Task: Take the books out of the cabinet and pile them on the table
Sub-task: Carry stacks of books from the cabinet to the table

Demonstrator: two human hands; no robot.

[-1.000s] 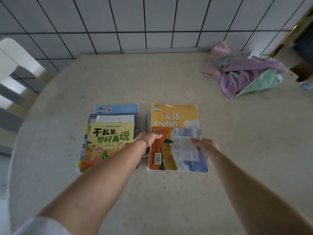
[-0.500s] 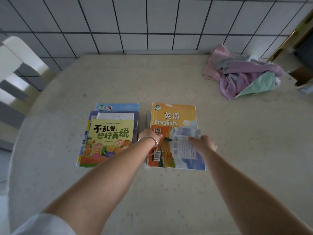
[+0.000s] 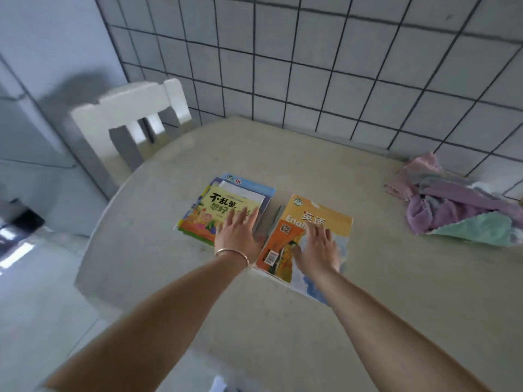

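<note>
Two piles of books sit side by side on a pale table point(image 3: 368, 306) against a tiled wall. The left hand point(image 3: 239, 236), fingers straight and spread, partly covers the yellow picture book point(image 3: 218, 207) topping the left pile point(image 3: 243, 190), hiding some of its title. The right hand point(image 3: 317, 250), also flat and gripping nothing, covers much of the small booklet on the orange English textbook point(image 3: 314, 213). Whether either palm touches is unclear. Crumpled cloths point(image 3: 458, 210) lie to the right.
</note>
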